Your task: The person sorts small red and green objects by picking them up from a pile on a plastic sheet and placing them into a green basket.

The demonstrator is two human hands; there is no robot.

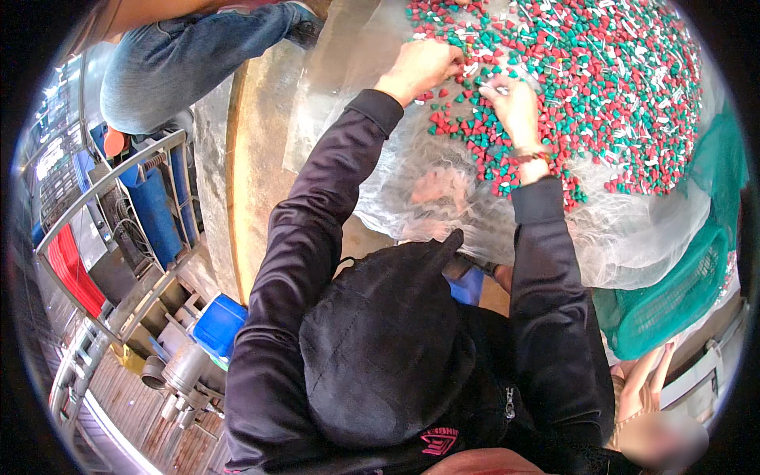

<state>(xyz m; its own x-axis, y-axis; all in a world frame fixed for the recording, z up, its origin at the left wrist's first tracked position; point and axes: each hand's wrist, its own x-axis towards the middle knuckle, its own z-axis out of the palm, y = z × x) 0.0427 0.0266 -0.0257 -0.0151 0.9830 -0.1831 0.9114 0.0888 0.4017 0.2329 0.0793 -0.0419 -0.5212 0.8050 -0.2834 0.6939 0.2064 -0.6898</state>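
Note:
Many small red and green cone-shaped pieces [574, 119], mixed with slim white pieces [608, 54], lie spread over a thin translucent sheet [633, 245]. At the near left edge of the spread is my left hand [423, 70], its fingers curled together among the pieces; what they hold, if anything, is hidden. To its right my right hand [514, 109], with a bracelet at the wrist, pinches a small white piece [499, 89] between thumb and fingers, just over the pile. Both forearms, in black sleeves, reach forward from below.
At the far left a person in blue jeans [178, 67] is close to the spread. A metal rail [111, 206], a blue container [219, 326] and machine parts stand on the left. Green netting [673, 293] hangs at the right; another person [645, 388] is at the lower right.

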